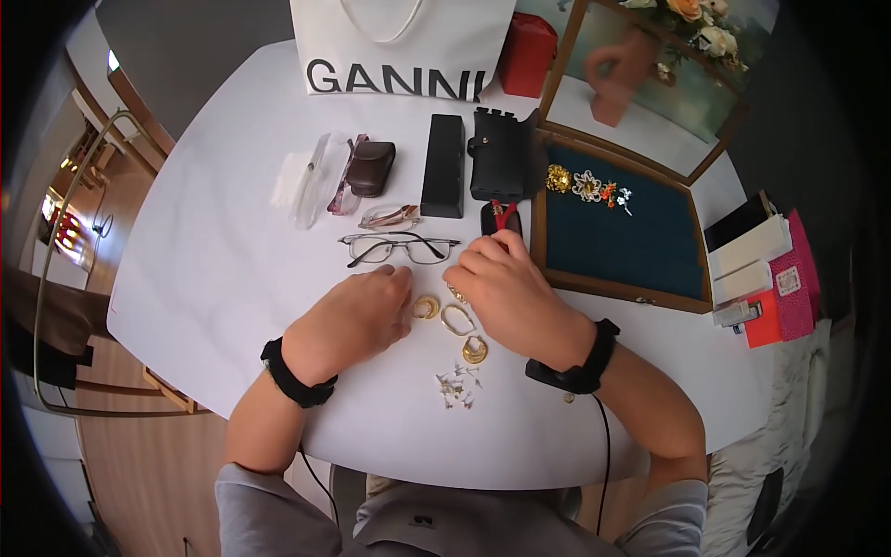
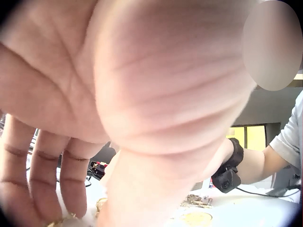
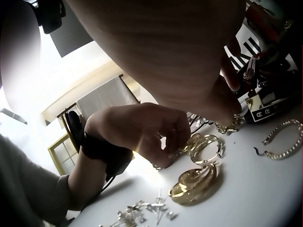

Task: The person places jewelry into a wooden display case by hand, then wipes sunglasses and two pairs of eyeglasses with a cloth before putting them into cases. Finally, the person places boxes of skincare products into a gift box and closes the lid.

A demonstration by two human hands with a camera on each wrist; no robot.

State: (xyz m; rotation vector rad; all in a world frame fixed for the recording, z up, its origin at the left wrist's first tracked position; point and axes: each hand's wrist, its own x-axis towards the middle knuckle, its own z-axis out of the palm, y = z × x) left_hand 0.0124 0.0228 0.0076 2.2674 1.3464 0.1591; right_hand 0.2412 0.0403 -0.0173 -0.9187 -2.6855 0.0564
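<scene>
My left hand (image 1: 351, 311) is low over the white table, fingers pointing down, beside a gold hoop earring (image 1: 425, 307). In the left wrist view its fingers (image 2: 45, 175) hang nearly straight, their tips by gold jewellery. My right hand (image 1: 510, 292) bends over a gold chain-like piece (image 1: 456, 292), also seen as a gold piece (image 3: 226, 127) right at the fingertips; I cannot tell whether they pinch it. Nearer me lie a thin gold hoop (image 1: 457, 320), a thick gold earring (image 1: 474, 350) and a pile of small stud earrings (image 1: 457, 386). Past the right fingers is a red-and-black item (image 1: 504, 218).
Metal-framed glasses (image 1: 399, 248), folded glasses (image 1: 390, 217), a brown case (image 1: 371, 169) and a long black box (image 1: 444, 165) lie beyond the hands. At right, an open wooden display case (image 1: 622, 255) holds several brooches. A white paper bag (image 1: 399, 42) stands at the back.
</scene>
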